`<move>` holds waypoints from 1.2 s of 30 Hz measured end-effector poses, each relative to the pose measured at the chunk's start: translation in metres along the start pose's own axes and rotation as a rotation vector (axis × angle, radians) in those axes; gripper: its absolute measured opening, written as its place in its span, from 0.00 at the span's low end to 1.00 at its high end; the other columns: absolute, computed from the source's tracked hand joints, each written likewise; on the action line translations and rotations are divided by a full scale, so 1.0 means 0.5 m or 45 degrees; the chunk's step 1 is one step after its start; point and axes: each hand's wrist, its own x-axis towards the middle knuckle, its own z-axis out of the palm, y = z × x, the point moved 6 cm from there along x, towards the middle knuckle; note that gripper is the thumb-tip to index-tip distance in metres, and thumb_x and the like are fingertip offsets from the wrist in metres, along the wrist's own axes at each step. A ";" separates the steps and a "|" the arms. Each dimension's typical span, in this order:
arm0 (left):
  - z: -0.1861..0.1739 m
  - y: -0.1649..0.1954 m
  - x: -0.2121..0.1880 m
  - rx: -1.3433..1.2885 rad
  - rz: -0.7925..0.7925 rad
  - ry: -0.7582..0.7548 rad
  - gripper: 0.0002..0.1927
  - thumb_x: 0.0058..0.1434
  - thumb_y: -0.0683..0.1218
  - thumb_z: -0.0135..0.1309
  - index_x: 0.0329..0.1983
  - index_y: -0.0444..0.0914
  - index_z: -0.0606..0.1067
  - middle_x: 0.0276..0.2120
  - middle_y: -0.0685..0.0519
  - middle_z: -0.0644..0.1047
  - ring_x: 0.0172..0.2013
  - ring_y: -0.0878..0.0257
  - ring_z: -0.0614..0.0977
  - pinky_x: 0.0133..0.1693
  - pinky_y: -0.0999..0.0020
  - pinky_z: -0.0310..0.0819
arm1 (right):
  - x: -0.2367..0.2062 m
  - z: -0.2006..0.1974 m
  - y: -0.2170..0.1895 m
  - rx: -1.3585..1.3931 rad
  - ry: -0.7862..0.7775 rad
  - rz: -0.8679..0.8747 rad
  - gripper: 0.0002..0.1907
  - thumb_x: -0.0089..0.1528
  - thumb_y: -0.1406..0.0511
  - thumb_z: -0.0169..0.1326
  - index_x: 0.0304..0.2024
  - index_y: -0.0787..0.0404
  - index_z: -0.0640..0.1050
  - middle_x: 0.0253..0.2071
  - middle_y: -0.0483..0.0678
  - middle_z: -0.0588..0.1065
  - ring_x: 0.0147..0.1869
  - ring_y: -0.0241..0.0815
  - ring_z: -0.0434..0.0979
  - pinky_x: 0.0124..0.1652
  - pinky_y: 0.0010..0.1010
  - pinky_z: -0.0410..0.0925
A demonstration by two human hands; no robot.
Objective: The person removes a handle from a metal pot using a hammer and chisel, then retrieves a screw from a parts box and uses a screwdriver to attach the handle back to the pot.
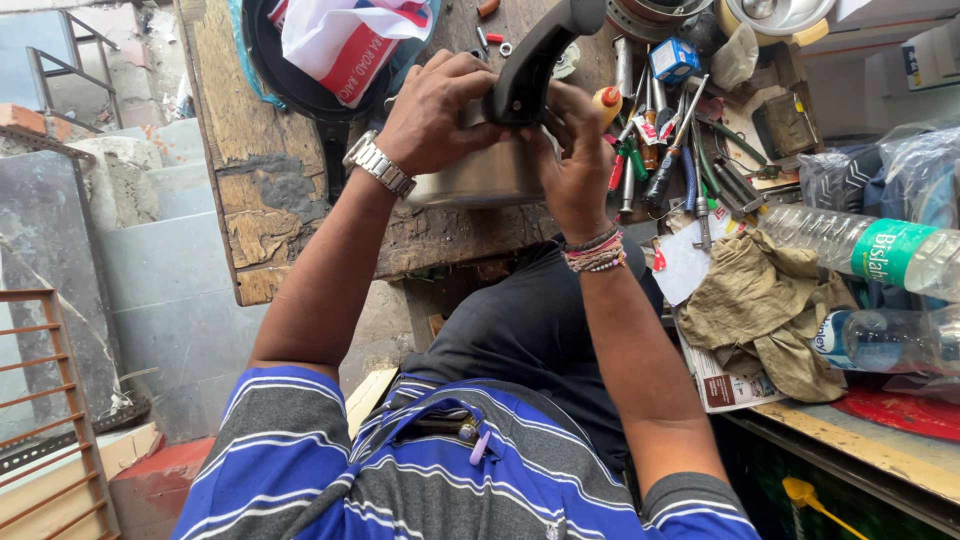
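1. My left hand [435, 110] gripped the top of the steel pot [480, 175], its fingers [465, 75] curled shut over the rim where the black handle [535, 60] met it.
2. My right hand [575, 165] was closed around the base of that same handle, on the pot's other side.
3. The pot rested on the worn wooden counter [250, 150], tipped on its side, its handle pointing away from me.
4. A metal watch [378, 163] sat on my left wrist, bead bracelets [595, 252] on my right.
5. Just beside my right hand lay a heap of screwdrivers [660, 150].
6. Farther right were an olive rag [765, 305] and two plastic bottles [870, 250].
7. Beyond my left hand, a black pan [290, 85] held a plastic bag [345, 40].
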 end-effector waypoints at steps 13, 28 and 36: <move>-0.021 -0.023 0.008 -0.112 -0.061 -0.126 0.20 0.56 0.53 0.74 0.46 0.40 0.82 0.37 0.52 0.75 0.40 0.56 0.77 0.41 0.59 0.71 | 0.013 0.012 0.008 0.019 -0.009 0.120 0.37 0.69 0.72 0.65 0.73 0.54 0.59 0.63 0.54 0.77 0.69 0.44 0.79 0.68 0.35 0.75; -0.035 -0.038 -0.006 -0.284 -0.213 -0.185 0.21 0.53 0.48 0.75 0.46 0.37 0.80 0.34 0.53 0.73 0.32 0.61 0.74 0.37 0.65 0.71 | -0.168 -0.115 0.103 -0.374 -0.141 0.323 0.55 0.50 0.67 0.76 0.73 0.64 0.58 0.65 0.62 0.71 0.67 0.52 0.74 0.62 0.40 0.70; -0.012 -0.039 -0.010 -0.494 -0.315 -0.025 0.23 0.49 0.51 0.73 0.46 0.39 0.81 0.36 0.56 0.76 0.36 0.62 0.76 0.39 0.68 0.72 | -0.151 -0.018 0.125 -0.132 -0.110 0.512 0.62 0.50 0.68 0.75 0.79 0.56 0.51 0.66 0.53 0.73 0.64 0.46 0.79 0.59 0.33 0.76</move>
